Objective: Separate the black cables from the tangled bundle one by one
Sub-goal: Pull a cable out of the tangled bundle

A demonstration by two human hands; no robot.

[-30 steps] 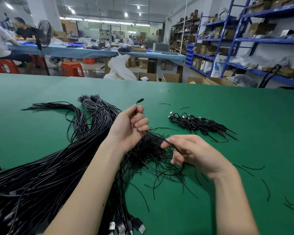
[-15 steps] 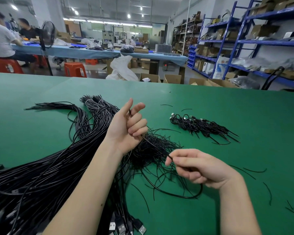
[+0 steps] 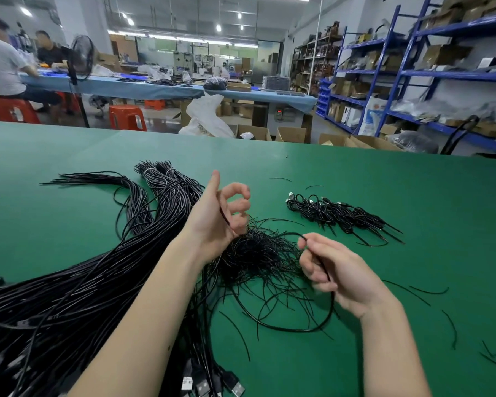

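A large tangled bundle of long black cables (image 3: 78, 287) sweeps across the left of the green table (image 3: 384, 190), its USB plugs near the front edge. A denser knot of thin black wires (image 3: 258, 253) lies between my hands. My left hand (image 3: 218, 216) is raised above that knot, fingers curled round one end of a black cable. My right hand (image 3: 335, 270) pinches the same cable (image 3: 307, 329), which loops down onto the table in a wide curve below it.
A small pile of separated, coiled black cables (image 3: 338, 216) lies to the right of my hands. Loose short wire pieces (image 3: 430, 290) are scattered on the right. Beyond the far edge stand cardboard boxes, blue shelving and another workbench with seated people.
My right hand rose and drew closer to me, pulling the cable into a bigger loop on the table. My left hand's fingers curled tighter round the cable end.
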